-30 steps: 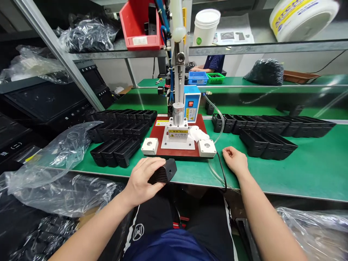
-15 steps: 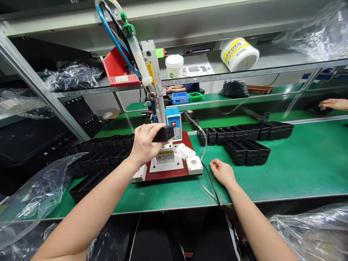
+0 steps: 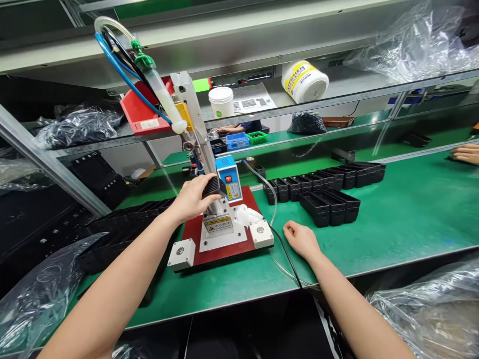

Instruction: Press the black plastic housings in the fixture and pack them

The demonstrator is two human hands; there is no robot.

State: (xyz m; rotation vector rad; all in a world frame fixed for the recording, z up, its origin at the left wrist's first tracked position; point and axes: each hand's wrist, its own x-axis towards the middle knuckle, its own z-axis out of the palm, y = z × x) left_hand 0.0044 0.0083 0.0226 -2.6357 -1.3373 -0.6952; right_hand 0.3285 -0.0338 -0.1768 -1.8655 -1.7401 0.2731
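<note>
Black part [image 3: 213,186] gripped in left hand [image 3: 191,198] fingers, over press fixture [image 3: 220,225]

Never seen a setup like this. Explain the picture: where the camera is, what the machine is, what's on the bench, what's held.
The camera sits on the worker's head, looking down at their two hands. The left hand holds a black ribbed part at a small bench machine on a red base plate; a syringe with hoses is mounted above. The right hand rests curled on the green bench, holding nothing visible. Rows of black trays lie to its right.
</note>
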